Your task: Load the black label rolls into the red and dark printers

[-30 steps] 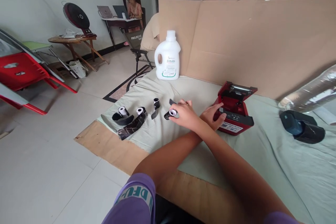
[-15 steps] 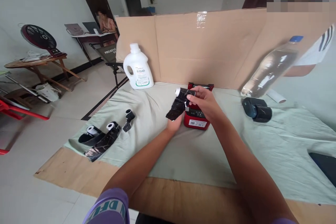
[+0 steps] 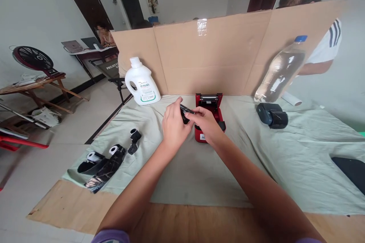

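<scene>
You pinch black roll [image 3: 186, 111] with left hand [image 3: 174, 124] and right hand [image 3: 207, 123] — middle of frame, partly hidden, near open red box [image 3: 210, 105]. Squeeze softly, hold roll level with both thumbs — hard grip could crease it.

I'm logging: black, pale-streaked label roll [image 3: 184, 109] at 12 o'clock; red-and-black label printer [image 3: 210, 101], also 12; three black rolls [image 3: 108, 169] at 10, one pale-veined; white jug [image 3: 143, 85], teal print, at 11; clear bottle [image 3: 281, 69], blue cap [image 3: 300, 38], at 1; pale-green cloth [image 3: 205, 182].
</scene>
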### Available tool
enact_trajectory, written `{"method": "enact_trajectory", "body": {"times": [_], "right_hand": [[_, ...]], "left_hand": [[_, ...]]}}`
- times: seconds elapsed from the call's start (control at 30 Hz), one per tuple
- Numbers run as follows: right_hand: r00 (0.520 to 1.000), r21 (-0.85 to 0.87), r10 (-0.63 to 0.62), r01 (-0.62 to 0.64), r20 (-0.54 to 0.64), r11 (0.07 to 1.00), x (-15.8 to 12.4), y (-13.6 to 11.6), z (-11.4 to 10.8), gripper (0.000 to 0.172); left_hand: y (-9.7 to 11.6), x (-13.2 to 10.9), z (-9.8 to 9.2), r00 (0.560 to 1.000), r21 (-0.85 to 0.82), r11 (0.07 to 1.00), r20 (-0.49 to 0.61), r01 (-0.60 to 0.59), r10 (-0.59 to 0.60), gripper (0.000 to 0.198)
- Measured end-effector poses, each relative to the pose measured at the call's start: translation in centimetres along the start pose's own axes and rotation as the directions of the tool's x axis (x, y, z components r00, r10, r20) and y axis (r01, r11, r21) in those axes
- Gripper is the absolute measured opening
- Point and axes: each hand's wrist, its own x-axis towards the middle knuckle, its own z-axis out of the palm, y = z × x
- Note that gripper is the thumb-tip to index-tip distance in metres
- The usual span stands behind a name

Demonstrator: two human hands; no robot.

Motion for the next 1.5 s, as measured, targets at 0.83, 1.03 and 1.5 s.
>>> {"method": "enact_trajectory", "body": {"times": [0.83, 1.03, 1.5], "right_hand": [[0.944, -0.820, -0.154, 0.330, 0.292, 0.467, 4.1, -3.0, -9.2, 0.019], [0.966, -0.947, 0.030, 0.246, 0.257, 0.204, 5.4, -0.7, -9.6, 0.025], [0.990, -0.898, -0.024, 0.138, 0.141, 0.419, 6.2, -2.4, -11.2, 0.025]], "left_hand": [[1.2, -2.0, 1.5, 0.913, -0.101, 0.983, 0.396, 0.152, -0.101, 0.073], [2.3, -2.6, 1.5, 0.825, -0.116, 0.991, 0.565, 0.060, 0.016, 0.037], [0.7, -3.1, 2.7, 0.819, 0.060, 0.917, 0.477, -0.394, 0.320, 0.032]]}}
